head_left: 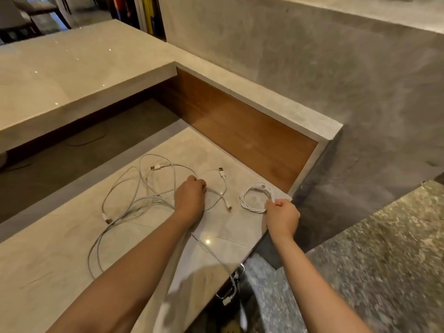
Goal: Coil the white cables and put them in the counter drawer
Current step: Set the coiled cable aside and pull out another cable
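Cables like these are probably handling light and springy, so I'm pinching the finished coil (242,200) across its loops with my right hand (282,215) at 3 o'clock on the bench (60,248), while my left hand (191,194) is gripping a loose cable (225,186) beside the 9 o'clock tangle (149,199).

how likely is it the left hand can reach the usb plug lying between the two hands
Probably yes: the usb plug lies uncovered on the counter just beyond the left hand, though its grip already holds a loose cable.
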Action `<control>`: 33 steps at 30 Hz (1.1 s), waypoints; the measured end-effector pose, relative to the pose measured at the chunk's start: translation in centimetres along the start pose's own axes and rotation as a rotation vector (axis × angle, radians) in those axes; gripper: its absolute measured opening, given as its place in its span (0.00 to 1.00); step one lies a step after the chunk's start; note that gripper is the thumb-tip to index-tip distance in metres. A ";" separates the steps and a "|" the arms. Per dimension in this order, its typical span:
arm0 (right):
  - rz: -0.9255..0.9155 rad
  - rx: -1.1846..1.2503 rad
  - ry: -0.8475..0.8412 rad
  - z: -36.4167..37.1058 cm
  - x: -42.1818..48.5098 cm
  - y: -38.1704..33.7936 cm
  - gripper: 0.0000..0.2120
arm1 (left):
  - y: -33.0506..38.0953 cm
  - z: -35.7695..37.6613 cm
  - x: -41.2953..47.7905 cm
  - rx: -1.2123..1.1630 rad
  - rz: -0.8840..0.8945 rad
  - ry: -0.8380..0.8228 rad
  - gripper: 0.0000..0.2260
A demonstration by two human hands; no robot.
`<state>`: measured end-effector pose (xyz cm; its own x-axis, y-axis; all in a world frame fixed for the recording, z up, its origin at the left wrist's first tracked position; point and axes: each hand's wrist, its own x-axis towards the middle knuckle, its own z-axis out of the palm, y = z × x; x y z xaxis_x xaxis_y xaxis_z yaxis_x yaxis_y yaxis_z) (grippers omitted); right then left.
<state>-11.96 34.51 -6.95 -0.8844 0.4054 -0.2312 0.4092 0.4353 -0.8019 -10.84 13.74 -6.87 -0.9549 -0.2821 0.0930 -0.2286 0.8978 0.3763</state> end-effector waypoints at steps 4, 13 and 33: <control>-0.113 -0.150 -0.053 0.3 0.3 0.4 0.11 | 0.3 -0.9 0.0 -0.055 0.031 0.026 0.10; -0.346 -0.131 -0.094 0.3 -3.8 -1.8 0.12 | 1.0 -6.0 -1.6 -0.363 -0.032 0.100 0.05; -0.980 -0.506 -0.856 6.0 -8.3 -11.1 0.04 | -9.8 -12.7 -8.0 -0.172 -0.114 -0.047 0.12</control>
<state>-10.48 21.52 0.54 -0.6402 -0.7608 -0.1065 -0.5755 0.5668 -0.5895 1.46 2.93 0.37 -0.9334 -0.3589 -0.0010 -0.3040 0.7889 0.5340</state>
